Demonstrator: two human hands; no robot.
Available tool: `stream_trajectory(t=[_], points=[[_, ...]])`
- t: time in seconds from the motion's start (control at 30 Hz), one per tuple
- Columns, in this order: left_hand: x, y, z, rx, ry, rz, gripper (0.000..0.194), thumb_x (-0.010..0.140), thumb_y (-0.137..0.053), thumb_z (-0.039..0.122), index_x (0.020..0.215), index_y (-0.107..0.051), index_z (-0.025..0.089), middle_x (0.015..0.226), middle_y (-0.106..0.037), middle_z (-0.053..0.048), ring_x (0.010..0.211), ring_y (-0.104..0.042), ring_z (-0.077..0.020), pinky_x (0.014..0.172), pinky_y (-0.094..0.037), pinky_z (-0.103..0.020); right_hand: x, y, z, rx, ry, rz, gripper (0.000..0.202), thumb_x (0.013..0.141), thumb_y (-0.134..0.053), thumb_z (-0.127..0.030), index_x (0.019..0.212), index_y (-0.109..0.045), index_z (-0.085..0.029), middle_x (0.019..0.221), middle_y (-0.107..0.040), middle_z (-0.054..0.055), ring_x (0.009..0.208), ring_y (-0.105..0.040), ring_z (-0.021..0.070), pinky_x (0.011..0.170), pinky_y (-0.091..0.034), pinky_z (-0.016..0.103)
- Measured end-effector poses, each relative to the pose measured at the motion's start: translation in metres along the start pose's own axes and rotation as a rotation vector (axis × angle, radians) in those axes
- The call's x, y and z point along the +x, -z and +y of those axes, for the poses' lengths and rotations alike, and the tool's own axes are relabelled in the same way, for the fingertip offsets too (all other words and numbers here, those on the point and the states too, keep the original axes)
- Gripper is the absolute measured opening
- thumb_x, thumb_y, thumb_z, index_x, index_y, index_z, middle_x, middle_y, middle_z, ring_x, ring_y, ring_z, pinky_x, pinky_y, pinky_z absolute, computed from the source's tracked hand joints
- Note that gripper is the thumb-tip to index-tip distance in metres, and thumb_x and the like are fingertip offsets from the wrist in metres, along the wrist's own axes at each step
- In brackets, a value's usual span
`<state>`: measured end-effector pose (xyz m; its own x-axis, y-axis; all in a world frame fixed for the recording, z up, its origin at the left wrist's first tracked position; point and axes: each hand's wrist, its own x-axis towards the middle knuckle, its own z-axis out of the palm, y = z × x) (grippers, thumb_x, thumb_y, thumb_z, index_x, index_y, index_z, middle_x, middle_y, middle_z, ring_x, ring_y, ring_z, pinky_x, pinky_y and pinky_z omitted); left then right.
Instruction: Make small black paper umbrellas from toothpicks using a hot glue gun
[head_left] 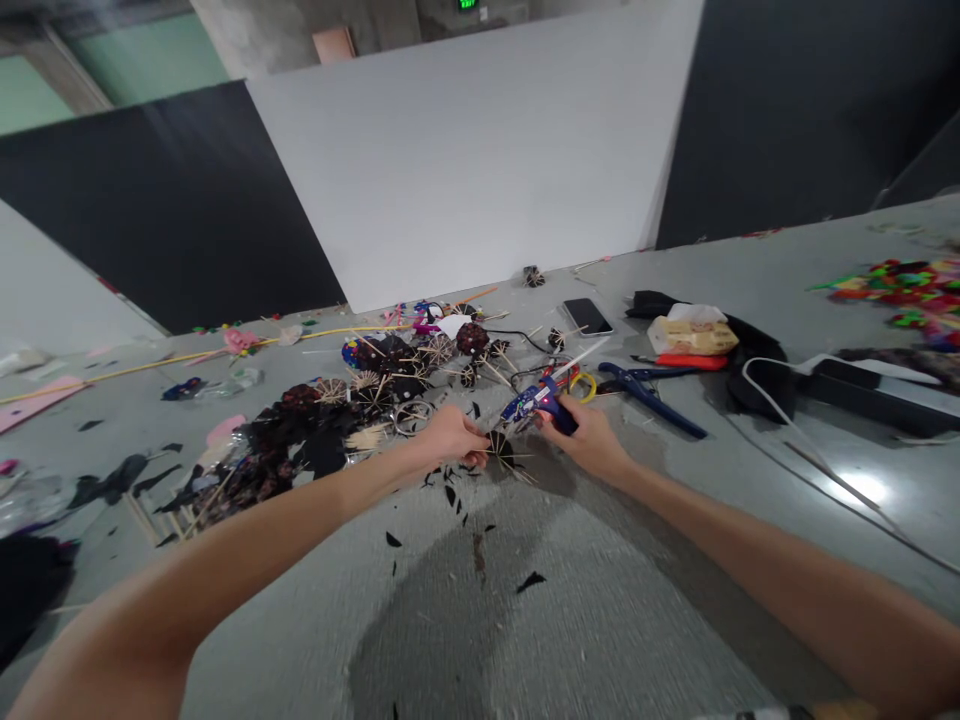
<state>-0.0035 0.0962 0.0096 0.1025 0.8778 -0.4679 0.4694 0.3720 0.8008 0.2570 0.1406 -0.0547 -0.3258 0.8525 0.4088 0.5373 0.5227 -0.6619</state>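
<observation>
My right hand (581,430) is wrapped round the handle of a blue hot glue gun (531,402). A white glue stick (581,357) sticks out of its back, and its nozzle points left and down. Just left of it, my left hand (455,438) pinches a small black spiky piece (501,450) with thin wooden sticks fanning out. The glue gun's tip is close to this piece; whether they touch I cannot tell. Behind my left hand lies a heap of similar black spiky pieces (375,390) and a roll of tape (413,417).
Pliers with blue handles (652,395), a yellow tape ring (583,387), a phone (587,317) and a tissue pack (691,335) lie to the right. Black scraps (531,581) dot the grey floor (637,620). White and black panels (465,170) stand behind. A cable (817,490) runs at right.
</observation>
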Motion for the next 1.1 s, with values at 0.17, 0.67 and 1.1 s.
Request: stream_trajectory(t=[0.17,0.67,1.1], points=[[-0.01,0.013,0.006,0.03,-0.065,0.007,0.017,0.075,-0.076,0.021,0.059,-0.074,0.015,0.064,-0.075,-0.006,0.059,-0.07,-0.0155,0.059,-0.057,-0.023,0.0,0.001,-0.002,0.0,-0.012,0.009,0.031,0.092,-0.061,-0.052,0.093,-0.061,-0.02,0.075,-0.061,0.0,0.067,-0.051,0.0159,0.065,-0.039,0.028],[-0.052,0.045,-0.001,0.234,-0.38,0.282,0.021,0.082,-0.067,0.037,0.074,-0.066,0.018,0.068,-0.063,0.001,0.062,-0.053,-0.0133,0.06,-0.038,-0.025,0.001,0.004,-0.005,0.034,-0.051,0.053,0.03,0.093,-0.063,-0.051,0.093,-0.064,-0.021,0.076,-0.064,0.0,0.07,-0.055,0.0171,0.065,-0.042,0.028],[-0.07,0.049,0.004,-0.516,-0.427,0.383,0.035,0.075,-0.083,0.039,0.076,-0.055,0.018,0.078,-0.06,0.003,0.076,-0.061,-0.0106,0.079,-0.055,-0.025,0.003,0.005,-0.004,0.006,-0.035,0.035,0.033,0.093,-0.062,-0.053,0.094,-0.066,-0.02,0.079,-0.067,0.002,0.072,-0.058,0.0181,0.065,-0.042,0.029]])
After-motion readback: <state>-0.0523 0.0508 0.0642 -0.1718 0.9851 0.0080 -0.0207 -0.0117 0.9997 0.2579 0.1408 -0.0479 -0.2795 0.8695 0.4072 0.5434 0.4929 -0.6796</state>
